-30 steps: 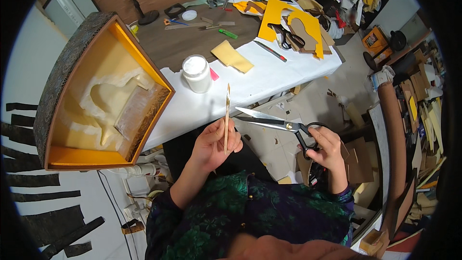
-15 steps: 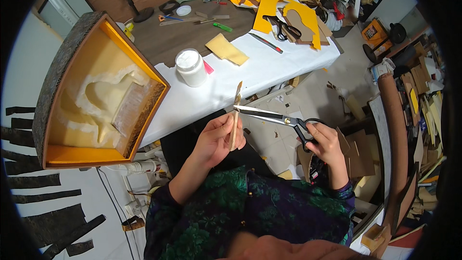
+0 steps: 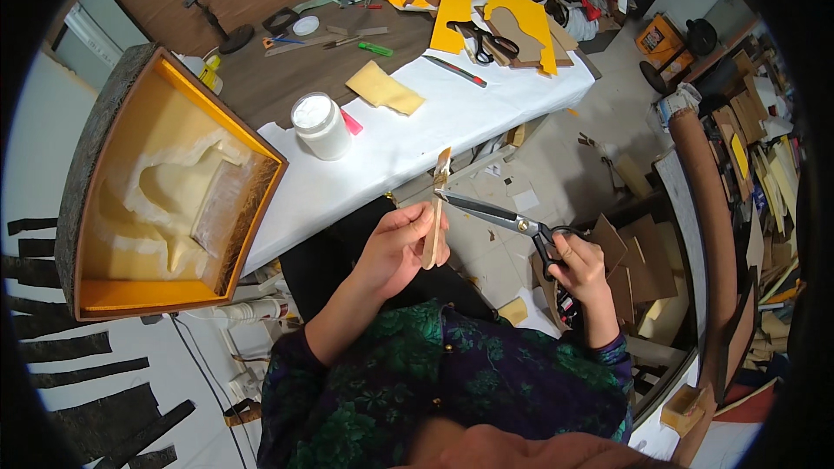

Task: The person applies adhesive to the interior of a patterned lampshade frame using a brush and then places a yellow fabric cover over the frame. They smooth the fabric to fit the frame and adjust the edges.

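My left hand (image 3: 401,247) pinches a small flat brush (image 3: 433,233) by its pale wooden handle. The brush stands nearly upright, its brownish bristle end on top. From the right, my right hand (image 3: 581,271) grips large black-handled scissors (image 3: 497,212), fingers through the loops. The scissors' blade tips meet the brush at its metal band, just above my left fingers. Whether the blades are fully closed is hard to see. A white jar (image 3: 321,127) stands on the table beyond my left hand, with a pink piece (image 3: 351,122) beside it.
At left stands an orange-edged, padded case (image 3: 174,200) with a shaped hollow. The white-covered table (image 3: 417,135) holds a yellow foam piece (image 3: 385,88), a cutter knife (image 3: 455,70), a green-handled tool (image 3: 375,49), and other scissors (image 3: 480,42) on yellow sheets (image 3: 460,10). Cardboard scraps (image 3: 643,265) lie at right.
The scissors' blades have drawn closer together at the brush's band. The brush has shifted slightly right and turned a little. The table and case sit slightly further left in view.
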The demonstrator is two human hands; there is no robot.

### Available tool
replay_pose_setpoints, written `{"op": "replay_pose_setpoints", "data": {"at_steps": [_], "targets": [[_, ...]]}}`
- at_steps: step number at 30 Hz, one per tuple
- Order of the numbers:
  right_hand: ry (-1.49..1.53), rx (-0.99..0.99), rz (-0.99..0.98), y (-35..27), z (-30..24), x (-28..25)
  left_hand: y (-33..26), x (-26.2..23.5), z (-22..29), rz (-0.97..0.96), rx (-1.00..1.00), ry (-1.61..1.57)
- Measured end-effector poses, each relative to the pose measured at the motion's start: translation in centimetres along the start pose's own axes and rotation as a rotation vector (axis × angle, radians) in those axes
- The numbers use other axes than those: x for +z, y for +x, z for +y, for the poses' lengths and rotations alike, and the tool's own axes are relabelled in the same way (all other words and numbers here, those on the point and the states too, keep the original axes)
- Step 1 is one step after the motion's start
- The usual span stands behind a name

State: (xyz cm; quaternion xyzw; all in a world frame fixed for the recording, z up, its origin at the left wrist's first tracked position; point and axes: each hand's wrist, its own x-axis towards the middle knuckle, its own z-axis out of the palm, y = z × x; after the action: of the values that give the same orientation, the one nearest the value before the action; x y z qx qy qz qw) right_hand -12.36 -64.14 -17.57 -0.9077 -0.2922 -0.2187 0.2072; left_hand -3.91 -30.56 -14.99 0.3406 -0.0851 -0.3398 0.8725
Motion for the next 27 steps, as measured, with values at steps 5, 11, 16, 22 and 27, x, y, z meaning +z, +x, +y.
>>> {"op": "replay_pose_setpoints", "data": {"at_steps": [5, 11, 16, 22, 27], "targets": [[-0.01, 0.021, 0.019, -1.5, -0.7, -0.5, 0.5, -0.3, 0.9, -0.019, -0.13, 0.035], [-0.014, 0.08, 0.129, -1.7, -0.2, -0.6, 0.3, -1.0, 1.9, -0.007, -0.203, 0.087], [0.115, 0.432, 0.402, 2.1, 1.8, 4.9, -1.1, -2.1, 0.5, 0.032, -0.093, 0.103], [0.028, 0.532, 0.283, 14.3, 8.1, 14.6, -2.8, -3.5, -1.0, 0.096, 0.023, 0.22], [-0.027, 0.563, 0.077, 19.6, 9.6, 16.8, -5.1, -4.5, -0.3, 0.231, 0.096, 0.256]]}}
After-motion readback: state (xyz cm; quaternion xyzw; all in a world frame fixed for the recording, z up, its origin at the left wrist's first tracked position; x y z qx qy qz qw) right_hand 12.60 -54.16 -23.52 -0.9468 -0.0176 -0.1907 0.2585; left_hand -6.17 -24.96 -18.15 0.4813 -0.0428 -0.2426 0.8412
